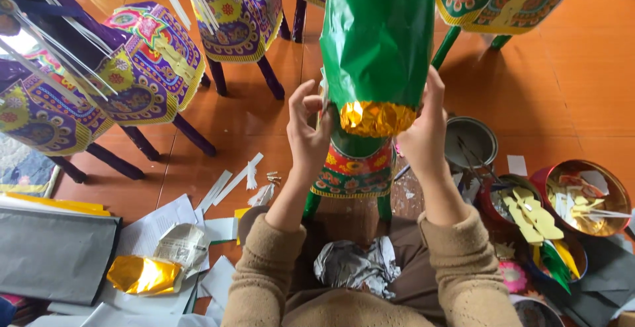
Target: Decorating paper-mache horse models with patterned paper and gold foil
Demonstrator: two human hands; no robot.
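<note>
Hands up on the green paper figure, raised over the lap! Left hand pinches its left edge beside the gold foil tip; right hand clasps the right side. Crumpled silver foil lies below.

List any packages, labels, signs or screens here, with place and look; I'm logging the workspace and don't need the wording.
No screens, signs or clear labels in view.
Printed paper: floor at lower left, crumpled, white with grey print, against a gold foil wad.
Green wrap: top centre, shiny green paper sleeve with crinkled gold foil at its lower end, held between left hand and right hand.
</note>
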